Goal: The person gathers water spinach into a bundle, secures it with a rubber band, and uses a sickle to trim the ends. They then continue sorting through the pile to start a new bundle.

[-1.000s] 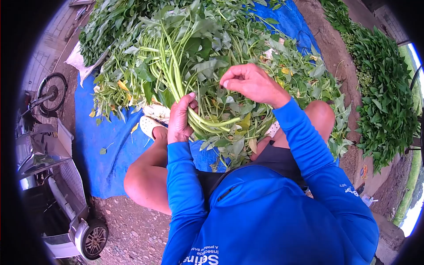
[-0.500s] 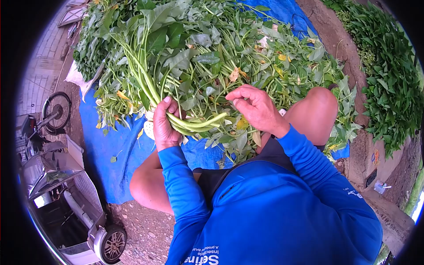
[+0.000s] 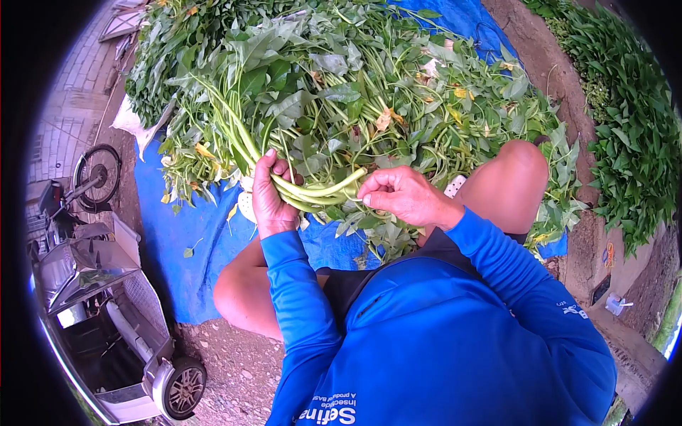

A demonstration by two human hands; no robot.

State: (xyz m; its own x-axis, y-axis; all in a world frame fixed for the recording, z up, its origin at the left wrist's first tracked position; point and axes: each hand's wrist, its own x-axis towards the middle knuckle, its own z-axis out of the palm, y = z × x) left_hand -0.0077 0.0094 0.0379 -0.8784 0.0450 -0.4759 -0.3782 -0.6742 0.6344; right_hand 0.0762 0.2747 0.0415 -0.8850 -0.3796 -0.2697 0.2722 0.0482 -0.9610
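Note:
My left hand (image 3: 273, 195) is wrapped round a bunch of long-stemmed leafy greens (image 3: 320, 194) that look like water spinach. Their cut stem ends bend out to the right, while the leafy tops spread up and left over the pile. At those stem ends, my right hand (image 3: 408, 195) is closed, thumb and forefinger pinched together. Whether a stem lies in that pinch is too small to make out. Beyond both hands is a large heap of the same greens (image 3: 426, 142), with some yellowed leaves among them.
A blue tarp (image 3: 177, 241) lies under the heap. My bent knees flank the near side. At the left stand a sidecar (image 3: 106, 319) and a wheel (image 3: 98, 177). Another mass of greens (image 3: 632, 135) lies at the right, past a dirt strip.
My right hand has moved slightly left and down, to the stem ends, its fingers now pinched closer together. The left hand still grips the bunch.

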